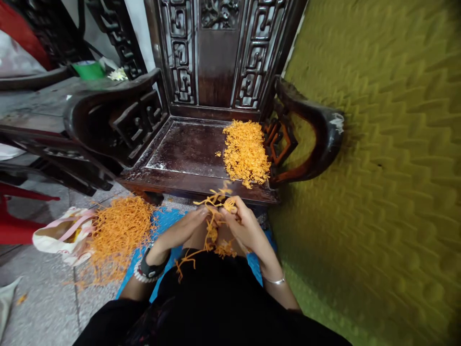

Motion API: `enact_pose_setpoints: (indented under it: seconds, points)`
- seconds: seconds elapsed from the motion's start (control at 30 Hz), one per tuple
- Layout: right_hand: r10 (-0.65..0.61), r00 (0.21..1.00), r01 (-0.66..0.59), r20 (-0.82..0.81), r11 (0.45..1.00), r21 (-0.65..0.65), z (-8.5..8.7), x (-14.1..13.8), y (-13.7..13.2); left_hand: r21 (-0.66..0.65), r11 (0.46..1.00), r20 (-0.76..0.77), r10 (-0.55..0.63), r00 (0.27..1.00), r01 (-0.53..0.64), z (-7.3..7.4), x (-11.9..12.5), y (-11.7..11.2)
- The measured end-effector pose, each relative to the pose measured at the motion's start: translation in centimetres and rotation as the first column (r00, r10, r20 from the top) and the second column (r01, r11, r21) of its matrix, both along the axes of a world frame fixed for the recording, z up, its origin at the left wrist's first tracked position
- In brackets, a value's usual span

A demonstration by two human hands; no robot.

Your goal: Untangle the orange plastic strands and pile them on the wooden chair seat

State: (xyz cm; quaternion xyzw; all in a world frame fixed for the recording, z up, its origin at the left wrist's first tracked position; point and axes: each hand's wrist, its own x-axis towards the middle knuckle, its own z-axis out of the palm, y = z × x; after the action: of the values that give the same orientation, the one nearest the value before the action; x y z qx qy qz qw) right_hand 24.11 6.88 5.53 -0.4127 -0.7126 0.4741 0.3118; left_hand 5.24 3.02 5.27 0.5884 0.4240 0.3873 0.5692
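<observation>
My left hand (187,228) and my right hand (242,226) meet in front of my lap, both pinched on a tangle of orange strands (213,201). More strands hang down between the hands onto my black clothing (216,298). A heap of short orange pieces (245,153) lies on the right side of a dark wooden chair seat (187,151) just beyond my hands. A bigger loose pile of long orange strands (118,233) lies on the floor to my left. I wear a watch and bead bracelet on the left wrist and a thin bangle on the right.
The carved chair's armrests (313,120) flank the seat. A green-yellow patterned mat (378,168) fills the right side. A white bag with pink handles (61,235) lies by the floor pile, on grey tiles. Blue sheet (169,218) under my legs. Red stool legs at far left.
</observation>
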Motion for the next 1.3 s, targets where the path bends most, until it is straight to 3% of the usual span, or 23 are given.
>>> enact_pose_setpoints:
  seconds: [0.1,0.17,0.33,0.57,0.67,0.77,0.87,0.97,1.13,1.3]
  points:
    - [0.001,0.991,-0.012,0.133,0.997,0.080,0.1,-0.6,-0.2,0.132,0.991,-0.187,0.006,0.982,0.019,0.4,0.6,0.0]
    - [0.018,0.992,-0.026,0.122,0.998,0.063,0.0,-0.9,-0.2,0.147,0.989,-0.210,0.058,0.976,-0.028,0.5,1.3,-0.1]
    - [0.069,0.984,-0.087,-0.163,0.990,-0.108,-0.7,-0.9,-0.3,0.047,0.996,-0.003,0.070,0.998,-0.070,-0.3,2.3,-0.9]
    - [-0.036,0.879,-0.143,-0.475,0.931,-0.336,-0.3,-1.1,-1.0,-0.094,0.957,0.183,0.288,0.940,-0.275,-0.7,3.3,-1.5]
    - [-0.095,0.845,-0.118,-0.526,0.927,-0.357,-0.1,-1.1,-0.8,-0.139,0.967,0.245,0.241,0.939,-0.212,-0.4,3.9,-1.9]
    - [-0.106,0.876,-0.073,-0.470,0.935,-0.347,0.1,-0.6,-0.5,-0.124,0.980,0.233,0.183,0.955,-0.158,0.0,4.1,-2.5]
    - [-0.060,0.909,-0.104,-0.414,0.926,-0.362,0.3,0.1,-0.4,-0.108,0.985,0.161,0.150,0.976,-0.134,0.3,4.0,-3.3]
    - [-0.031,0.893,-0.165,-0.448,0.905,-0.391,0.4,0.4,-0.5,-0.089,0.990,0.032,0.113,0.993,-0.110,0.8,3.9,-4.0]
    - [-0.124,0.882,-0.016,-0.454,0.956,-0.293,0.8,0.2,-1.1,0.072,0.992,-0.166,0.115,0.979,-0.105,1.2,4.0,-4.1]
    - [-0.156,0.905,0.136,-0.396,0.988,-0.080,1.6,0.4,-2.4,0.078,0.986,-0.177,0.158,0.972,-0.146,1.1,3.8,-4.7]
